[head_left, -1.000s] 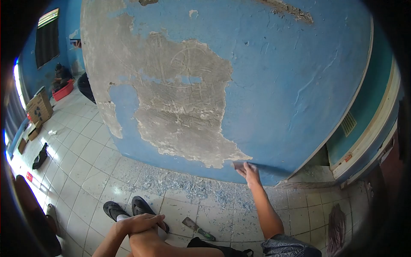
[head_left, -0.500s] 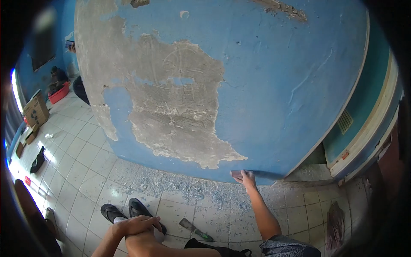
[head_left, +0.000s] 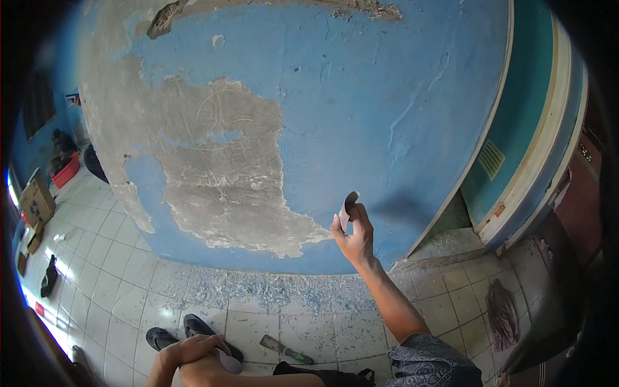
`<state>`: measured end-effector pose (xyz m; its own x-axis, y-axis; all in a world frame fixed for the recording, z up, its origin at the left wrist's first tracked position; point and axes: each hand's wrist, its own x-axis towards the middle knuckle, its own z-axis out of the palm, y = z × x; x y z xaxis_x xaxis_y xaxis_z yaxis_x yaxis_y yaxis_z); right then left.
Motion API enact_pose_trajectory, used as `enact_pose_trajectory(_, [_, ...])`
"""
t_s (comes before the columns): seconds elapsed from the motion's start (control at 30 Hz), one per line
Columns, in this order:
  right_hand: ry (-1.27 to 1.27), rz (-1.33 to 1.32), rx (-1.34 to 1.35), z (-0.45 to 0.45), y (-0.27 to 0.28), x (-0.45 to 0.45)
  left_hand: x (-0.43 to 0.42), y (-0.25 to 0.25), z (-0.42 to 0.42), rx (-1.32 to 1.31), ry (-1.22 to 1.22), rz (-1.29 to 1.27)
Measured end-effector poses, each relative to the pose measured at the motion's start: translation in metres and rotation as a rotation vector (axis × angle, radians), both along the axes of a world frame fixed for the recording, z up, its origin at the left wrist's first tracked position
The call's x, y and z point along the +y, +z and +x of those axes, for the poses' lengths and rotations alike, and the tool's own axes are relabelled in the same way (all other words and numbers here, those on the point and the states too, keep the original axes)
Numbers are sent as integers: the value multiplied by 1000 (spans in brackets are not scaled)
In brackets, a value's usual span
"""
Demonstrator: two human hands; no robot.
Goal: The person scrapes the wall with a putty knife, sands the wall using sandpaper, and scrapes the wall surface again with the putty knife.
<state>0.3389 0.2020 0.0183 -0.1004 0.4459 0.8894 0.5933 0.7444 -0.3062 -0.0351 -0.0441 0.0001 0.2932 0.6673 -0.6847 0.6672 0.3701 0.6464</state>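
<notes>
My right hand (head_left: pixel 355 238) is raised in front of the blue wall (head_left: pixel 348 142), its fingers closed on a small curled sheet (head_left: pixel 347 209), dark on one face and pale on the other. To its left, a large grey patch (head_left: pixel 222 180) of bare plaster has ragged paint edges. My left hand (head_left: pixel 196 348) rests over my knee, fingers stretched out, holding nothing. A scraper with a green and black handle (head_left: pixel 293 354) lies on the floor tiles near my sandals (head_left: pixel 196 327).
Paint flakes (head_left: pixel 258 290) litter the floor along the wall's foot. A cardboard box (head_left: pixel 37 201) and a red basket (head_left: pixel 66 170) stand at the left. At the right are a doorway frame (head_left: pixel 538 155) and a dark cloth (head_left: pixel 501 315).
My right hand has lifted from low on the wall with the sheet, which now shows curled. The view has shifted right. My left hand stays on my knee.
</notes>
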Motion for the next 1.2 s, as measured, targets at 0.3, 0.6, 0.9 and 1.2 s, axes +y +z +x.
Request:
enact_pose_trajectory(0.3, [-90,156,-86,33,12,2,-24,104,39,442,571,1419])
enact_pose_trajectory(0.6, [-100,134,-174,46,7,-6,-57,141,95,604,-135,1712])
enact_pose_trajectory(0.9, [-91,178,-184,45,-2,-2,-55,110,106,434,-263,1570])
enact_pose_trajectory(1.2, [-76,108,-212,39,-9,-4,-52,113,109,417,-215,1591])
